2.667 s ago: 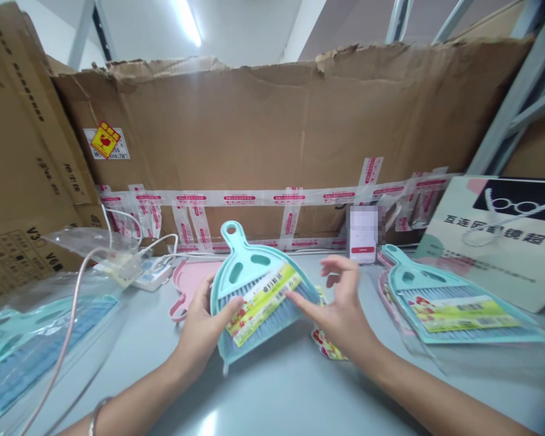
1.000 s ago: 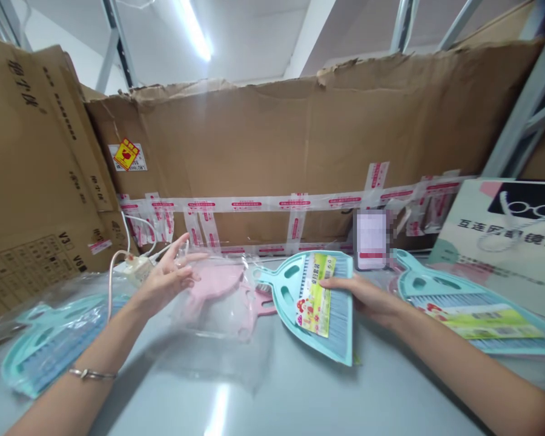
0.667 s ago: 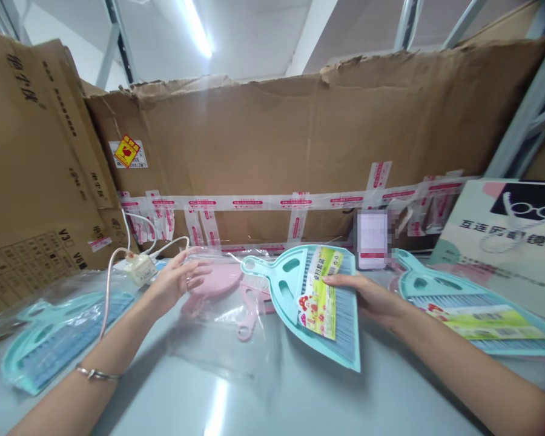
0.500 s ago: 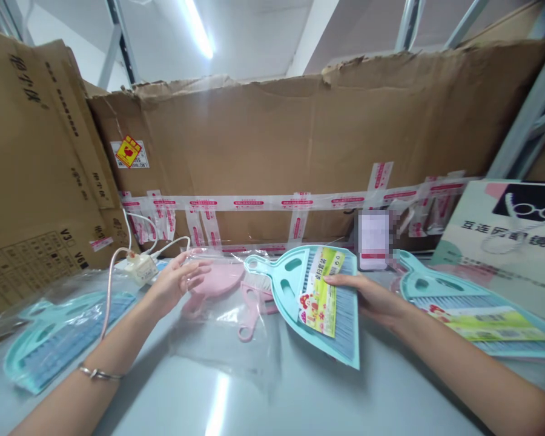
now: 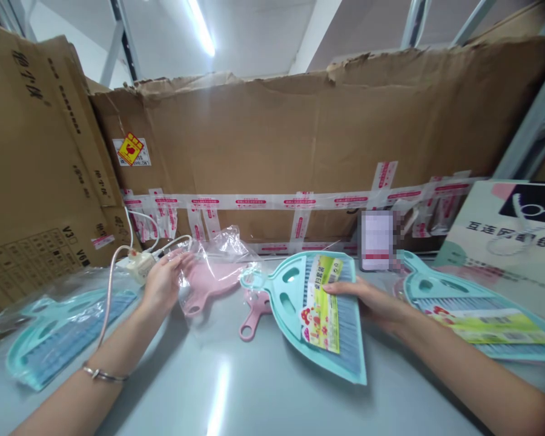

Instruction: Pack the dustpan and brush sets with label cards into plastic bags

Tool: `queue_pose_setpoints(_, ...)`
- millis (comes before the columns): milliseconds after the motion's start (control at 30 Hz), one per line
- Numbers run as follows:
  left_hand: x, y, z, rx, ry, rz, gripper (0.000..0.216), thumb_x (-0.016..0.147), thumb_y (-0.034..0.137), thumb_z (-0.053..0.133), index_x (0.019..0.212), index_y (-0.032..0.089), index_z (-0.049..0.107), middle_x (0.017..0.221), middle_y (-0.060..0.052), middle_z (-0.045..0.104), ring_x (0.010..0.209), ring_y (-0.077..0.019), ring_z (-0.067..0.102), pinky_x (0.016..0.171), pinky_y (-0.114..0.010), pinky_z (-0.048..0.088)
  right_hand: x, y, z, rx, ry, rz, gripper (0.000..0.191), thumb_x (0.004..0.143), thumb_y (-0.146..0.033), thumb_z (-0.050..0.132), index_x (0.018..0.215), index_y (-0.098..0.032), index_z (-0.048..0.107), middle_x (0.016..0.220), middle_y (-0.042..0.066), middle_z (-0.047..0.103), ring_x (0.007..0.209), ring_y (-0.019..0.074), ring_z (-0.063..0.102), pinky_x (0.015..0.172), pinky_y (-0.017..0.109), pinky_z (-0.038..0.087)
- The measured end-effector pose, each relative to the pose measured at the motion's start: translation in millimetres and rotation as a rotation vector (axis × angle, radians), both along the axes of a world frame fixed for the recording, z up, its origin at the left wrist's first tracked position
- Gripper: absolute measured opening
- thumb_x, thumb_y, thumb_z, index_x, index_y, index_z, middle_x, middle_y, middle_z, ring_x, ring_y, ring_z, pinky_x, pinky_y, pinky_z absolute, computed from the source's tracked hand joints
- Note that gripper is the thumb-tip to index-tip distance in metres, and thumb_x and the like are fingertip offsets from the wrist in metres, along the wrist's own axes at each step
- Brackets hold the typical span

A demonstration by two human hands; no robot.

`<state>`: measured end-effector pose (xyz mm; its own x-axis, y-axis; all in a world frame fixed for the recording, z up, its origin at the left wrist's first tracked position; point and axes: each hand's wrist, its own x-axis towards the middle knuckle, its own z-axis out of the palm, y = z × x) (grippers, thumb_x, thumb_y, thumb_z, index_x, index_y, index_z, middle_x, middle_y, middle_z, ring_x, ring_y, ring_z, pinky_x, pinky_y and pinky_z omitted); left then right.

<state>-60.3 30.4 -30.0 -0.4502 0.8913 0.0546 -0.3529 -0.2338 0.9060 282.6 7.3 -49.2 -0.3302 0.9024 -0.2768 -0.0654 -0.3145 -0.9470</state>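
Note:
My right hand (image 5: 371,300) grips the wide edge of a teal dustpan-and-brush set (image 5: 318,309) with a yellow-green label, its handle pointing left above the grey table (image 5: 236,393). My left hand (image 5: 163,280) is closed on a clear plastic bag (image 5: 218,254), lifted off the table. Behind the bag lies a pink dustpan (image 5: 211,281), and a pink brush handle (image 5: 252,315) pokes out beside the teal set.
A bagged teal set (image 5: 59,333) lies at the left, another teal set (image 5: 472,309) at the right. A white power strip with cables (image 5: 138,263), a phone (image 5: 376,239), a printed paper bag (image 5: 504,236) and taped cardboard walls (image 5: 277,145) ring the table.
My left hand closed on the clear bag and drew it left and up off the table. My right hand lowered the teal set slightly toward me.

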Motion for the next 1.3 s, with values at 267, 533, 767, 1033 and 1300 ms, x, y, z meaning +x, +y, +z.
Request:
queue_pose_setpoints(267,20.8,-10.9,-2.5,0.076,-0.049,0.058,0.018,0.075,0.002,0.049,0.078,0.018,0.055,0.076,0.001,0.067,0.077,-0.0099,0.063,0.071,-0.02,0.049,-20.8,-14.8,0.5,0.034,0.084,0.059,0.034,0.064,-0.026,0.069,0.096,-0.015,0.062,0.086,0.009,0.071,0.081,0.0249,0.066,0.078,0.039,0.05)
queue_pose_setpoints(533,34.1,-16.4,-10.5,-0.011,-0.12,-0.205,0.019,0.061,-0.003,0.051,0.061,0.016,0.051,0.069,0.002,0.063,0.059,-0.0093,0.058,0.051,-0.018,0.044,-28.6,-19.8,0.9,0.051,0.189,-0.002,0.033,0.065,-0.025,0.068,0.095,-0.015,0.061,0.089,0.009,0.07,0.081,0.0245,0.066,0.078,0.037,0.05)
queue_pose_setpoints(767,8.0,-23.0,10.9,0.321,-0.433,-0.41,0.025,0.055,0.003,0.043,0.053,0.019,0.025,0.039,0.007,0.035,0.053,-0.0098,0.049,0.071,-0.028,0.047,-26.1,-25.6,9.3,0.067,0.188,0.115,0.036,0.062,-0.025,0.07,0.096,-0.015,0.063,0.083,0.009,0.071,0.076,0.0244,0.067,0.074,0.038,0.052)
queue_pose_setpoints(1033,9.2,-30.3,20.5,0.465,-0.603,-0.511,0.03,0.053,-0.001,0.039,0.056,0.019,0.016,0.039,0.006,0.03,0.046,-0.0083,0.039,0.066,-0.026,0.045,-35.0,-32.5,2.3,-0.021,0.125,0.274,0.034,0.061,-0.022,0.069,0.095,-0.015,0.065,0.087,0.009,0.07,0.078,0.0234,0.066,0.075,0.036,0.051)
queue_pose_setpoints(1300,23.6,-33.5,10.7,0.412,-0.584,-0.56,0.027,0.055,0.001,0.041,0.055,0.019,0.02,0.041,0.007,0.029,0.045,-0.0065,0.041,0.071,-0.023,0.046,-67.4,-43.0,-17.0,-0.111,0.315,0.13,0.04,0.06,-0.02,0.07,0.099,-0.014,0.063,0.09,0.009,0.07,0.085,0.0241,0.065,0.088,0.041,0.045)
